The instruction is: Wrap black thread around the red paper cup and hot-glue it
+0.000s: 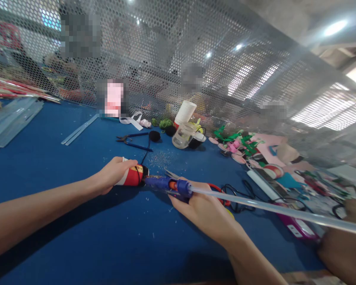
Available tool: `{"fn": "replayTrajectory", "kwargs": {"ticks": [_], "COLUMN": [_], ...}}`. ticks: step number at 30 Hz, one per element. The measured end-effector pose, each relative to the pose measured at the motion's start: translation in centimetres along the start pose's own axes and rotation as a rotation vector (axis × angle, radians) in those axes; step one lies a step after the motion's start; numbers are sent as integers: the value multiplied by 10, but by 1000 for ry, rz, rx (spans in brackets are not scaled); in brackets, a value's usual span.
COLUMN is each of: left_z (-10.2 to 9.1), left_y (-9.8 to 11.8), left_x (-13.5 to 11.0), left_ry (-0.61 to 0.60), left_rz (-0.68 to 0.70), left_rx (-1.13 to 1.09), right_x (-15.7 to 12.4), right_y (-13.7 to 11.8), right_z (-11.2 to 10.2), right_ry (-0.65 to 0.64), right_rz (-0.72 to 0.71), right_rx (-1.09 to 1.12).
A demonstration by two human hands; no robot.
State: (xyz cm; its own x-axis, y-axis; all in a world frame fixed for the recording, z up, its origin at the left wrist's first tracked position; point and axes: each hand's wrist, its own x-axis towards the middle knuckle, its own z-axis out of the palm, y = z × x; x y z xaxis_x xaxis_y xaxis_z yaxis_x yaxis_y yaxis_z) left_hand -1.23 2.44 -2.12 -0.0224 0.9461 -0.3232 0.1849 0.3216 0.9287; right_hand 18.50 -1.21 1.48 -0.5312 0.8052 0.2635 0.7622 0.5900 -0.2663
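Two grips: holding paper cup (131, 178) in curled fingers of left hand (114, 173), pointing glue gun (158, 183) from gripping right hand (206, 206) toward cup's dark end, just past left fingertips; treat cup as probably light, easily dented, held gently round wall

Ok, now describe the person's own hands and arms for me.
The left hand and right hand are bare, without gloves. The left forearm and right forearm show no sleeve within the picture, and neither wrist shows a watch or bracelet. Parts of the hands are hidden, so rings can't be ruled out.
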Motion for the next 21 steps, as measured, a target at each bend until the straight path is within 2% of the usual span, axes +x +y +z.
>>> {"fn": "replayTrajectory", "kwargs": {"ticks": [7,15,21], "left_z": [0,-1,-2], "left_y": [-3,-4,-12], "left_x": [-1,-6,-2], "left_ry": [-62,-79,-68], "left_rz": [47,142,193], "left_rx": [-52,14,109], "right_x": [-3,0,5], "right_y": [8,12,10], "right_z": [8,13,9], "right_ry": [53,84,54], "right_rz": [59,141,152], "right_rx": [22,55,9]}}
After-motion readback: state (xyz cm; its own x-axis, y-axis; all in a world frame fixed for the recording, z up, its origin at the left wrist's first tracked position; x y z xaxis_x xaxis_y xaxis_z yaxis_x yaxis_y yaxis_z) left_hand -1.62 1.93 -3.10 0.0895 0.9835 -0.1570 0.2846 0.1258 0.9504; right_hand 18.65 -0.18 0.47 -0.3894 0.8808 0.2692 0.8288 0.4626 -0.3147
